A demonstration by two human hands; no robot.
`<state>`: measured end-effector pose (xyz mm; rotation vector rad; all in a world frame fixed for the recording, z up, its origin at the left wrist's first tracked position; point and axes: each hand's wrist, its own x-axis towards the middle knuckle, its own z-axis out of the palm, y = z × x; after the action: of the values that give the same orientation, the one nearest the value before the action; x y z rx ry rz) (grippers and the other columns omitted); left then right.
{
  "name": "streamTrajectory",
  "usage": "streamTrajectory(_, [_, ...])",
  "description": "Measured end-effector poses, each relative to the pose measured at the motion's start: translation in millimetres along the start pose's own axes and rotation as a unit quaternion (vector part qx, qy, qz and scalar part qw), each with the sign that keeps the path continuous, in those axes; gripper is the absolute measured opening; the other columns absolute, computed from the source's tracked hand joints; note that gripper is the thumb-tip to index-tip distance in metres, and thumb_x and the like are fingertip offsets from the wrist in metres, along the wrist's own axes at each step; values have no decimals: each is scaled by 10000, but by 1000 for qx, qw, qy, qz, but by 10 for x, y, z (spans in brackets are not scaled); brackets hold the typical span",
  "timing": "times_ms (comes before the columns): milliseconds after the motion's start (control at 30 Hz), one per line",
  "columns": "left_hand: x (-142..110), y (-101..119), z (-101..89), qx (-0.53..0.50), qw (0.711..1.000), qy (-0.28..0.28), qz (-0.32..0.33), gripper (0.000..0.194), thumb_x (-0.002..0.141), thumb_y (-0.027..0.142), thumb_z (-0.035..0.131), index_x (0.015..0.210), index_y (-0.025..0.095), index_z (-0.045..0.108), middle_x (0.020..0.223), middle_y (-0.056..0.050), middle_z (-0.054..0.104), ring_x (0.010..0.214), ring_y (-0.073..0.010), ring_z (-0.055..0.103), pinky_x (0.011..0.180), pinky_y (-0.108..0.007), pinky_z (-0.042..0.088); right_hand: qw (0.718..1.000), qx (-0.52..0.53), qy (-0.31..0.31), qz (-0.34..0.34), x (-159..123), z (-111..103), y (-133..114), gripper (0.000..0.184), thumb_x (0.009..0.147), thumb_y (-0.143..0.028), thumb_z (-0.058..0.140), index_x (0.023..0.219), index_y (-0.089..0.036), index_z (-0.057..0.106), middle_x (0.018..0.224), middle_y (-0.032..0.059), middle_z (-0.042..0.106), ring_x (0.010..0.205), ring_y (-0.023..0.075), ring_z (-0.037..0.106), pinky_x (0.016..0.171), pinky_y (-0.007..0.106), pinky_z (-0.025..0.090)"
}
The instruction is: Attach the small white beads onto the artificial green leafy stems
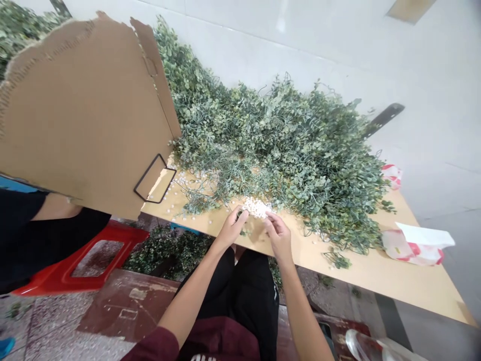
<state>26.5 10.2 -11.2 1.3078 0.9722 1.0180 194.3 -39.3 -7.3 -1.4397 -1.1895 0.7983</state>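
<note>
Near the table's front edge, my left hand (230, 228) is closed, with a small green sprig (243, 232) of leafy plant showing at its fingers. To its right, my right hand (278, 234) has thumb and fingertips pinched together. Whatever sits between those fingertips is too small to make out. A pile of small white pieces (257, 207) lies on the table just beyond both hands, close to the right fingertips. Behind it spreads a large heap of green leafy stems (285, 135), which look artificial.
On the left, a big cardboard sheet (86, 110) stands upright by a black wire frame (155, 178). White pieces lie scattered nearby. Red-and-white plastic wrapping (411, 245) rests at the right of the wooden table (417, 281). A person sits left by a red stool (124, 240).
</note>
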Motion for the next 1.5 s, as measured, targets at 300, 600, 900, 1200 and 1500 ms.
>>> streamTrajectory(300, [-24,80,-32,91,989,-62,100,355,862,353,590,1148,159,509,1175,-112,533,1129,-241,512,1009,-358,399,940,-341,-34,-5,185,-441,2,263,826,-387,613,1020,-209,631,600,-10,597,589,203,566,568,288,370])
streamTrajectory(600, [18,35,22,223,950,-170,139,373,839,231,581,1202,174,514,1237,-124,538,1186,-266,501,1046,-372,393,979,-195,-43,49,322,-478,2,333,825,-527,586,785,-197,597,562,-9,580,404,147,497,414,263,359])
streamTrajectory(900, [27,-43,77,264,928,-174,199,86,833,173,582,919,183,582,1143,-110,595,1160,-266,510,1005,-374,414,997,32,-10,74,129,-519,55,326,763,-478,711,851,-188,589,566,-31,567,440,117,494,405,225,387])
streamTrajectory(1200, [-56,69,29,199,967,-127,94,266,918,384,507,1083,198,600,1016,-72,674,952,-237,626,865,-329,486,979,140,-115,95,-33,-208,-67,298,775,-437,723,921,-198,622,744,26,687,599,154,618,561,279,501])
streamTrajectory(1500, [-18,115,-8,102,989,-99,51,361,803,457,666,986,146,679,914,-86,701,932,-252,632,844,-337,505,975,168,-116,91,30,-75,34,209,775,-388,731,860,-201,696,702,21,689,579,160,620,609,309,504])
